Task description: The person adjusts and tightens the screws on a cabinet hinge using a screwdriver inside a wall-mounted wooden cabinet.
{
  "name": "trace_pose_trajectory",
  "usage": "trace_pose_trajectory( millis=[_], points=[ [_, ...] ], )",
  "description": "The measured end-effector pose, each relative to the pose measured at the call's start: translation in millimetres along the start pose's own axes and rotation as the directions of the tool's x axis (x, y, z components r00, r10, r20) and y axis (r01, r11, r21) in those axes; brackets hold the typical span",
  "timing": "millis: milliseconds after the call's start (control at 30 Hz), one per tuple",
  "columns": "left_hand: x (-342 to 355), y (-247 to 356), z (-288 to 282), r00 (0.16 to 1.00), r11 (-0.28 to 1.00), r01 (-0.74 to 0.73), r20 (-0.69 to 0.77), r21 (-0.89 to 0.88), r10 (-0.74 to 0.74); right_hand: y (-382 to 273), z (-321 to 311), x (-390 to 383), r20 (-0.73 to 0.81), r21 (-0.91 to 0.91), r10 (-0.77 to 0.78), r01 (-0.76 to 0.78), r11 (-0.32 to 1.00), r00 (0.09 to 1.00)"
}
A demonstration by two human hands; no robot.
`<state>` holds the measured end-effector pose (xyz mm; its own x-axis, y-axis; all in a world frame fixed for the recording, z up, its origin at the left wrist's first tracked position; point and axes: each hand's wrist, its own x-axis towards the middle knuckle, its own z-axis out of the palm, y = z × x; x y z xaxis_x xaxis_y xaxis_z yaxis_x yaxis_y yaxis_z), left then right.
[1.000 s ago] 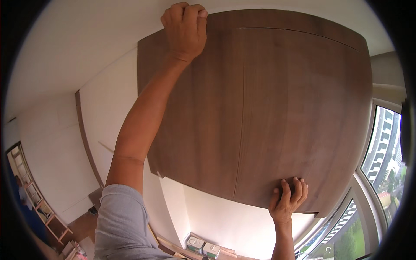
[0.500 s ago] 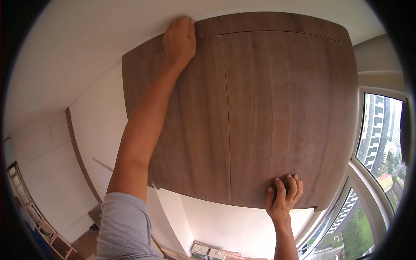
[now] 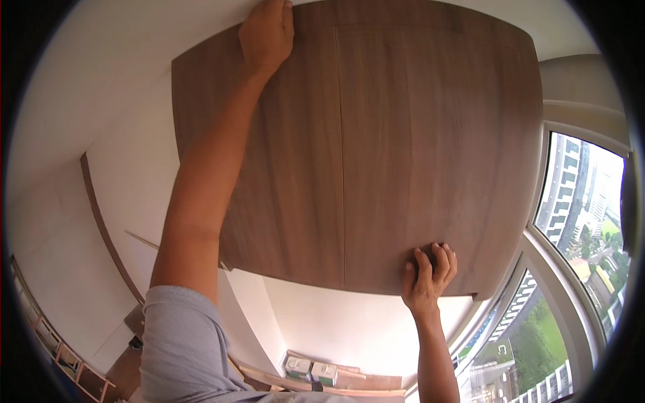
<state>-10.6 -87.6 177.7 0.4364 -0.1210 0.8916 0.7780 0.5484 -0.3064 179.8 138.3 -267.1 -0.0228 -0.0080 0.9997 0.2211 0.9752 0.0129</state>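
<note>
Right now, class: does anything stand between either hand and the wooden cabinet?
Nothing visible does. The left hand lies flat on the cabinet at its top edge, and the right hand already grips its lower edge.

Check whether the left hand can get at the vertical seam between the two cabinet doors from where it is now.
Probably yes. The left hand lies flat on the upper cabinet near its top edge, just left of the seam, with bare wood and nothing between them. The right hand is low, clear of it.
</note>
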Motion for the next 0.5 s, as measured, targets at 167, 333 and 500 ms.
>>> trace_pose_trajectory(
  millis=[167,333,500],
  points=[
    [-3,8,-17,0.997,0.997,-0.078,0.0,0.023,0.078,-2,5,0,-0.024,0.029,-0.014,0.014,0.999,1.0],
    [-56,43,-29,0.947,0.969,-0.197,0.226,-0.151,0.228,0,1,-5,0.008,-0.022,-0.007,0.007,1.0,1.0],
    [-95,35,-23,0.863,0.952,-0.304,0.414,-0.033,0.29,-2,10,-4,-0.016,-0.039,-0.044,0.044,0.998,0.999]
  ],
)
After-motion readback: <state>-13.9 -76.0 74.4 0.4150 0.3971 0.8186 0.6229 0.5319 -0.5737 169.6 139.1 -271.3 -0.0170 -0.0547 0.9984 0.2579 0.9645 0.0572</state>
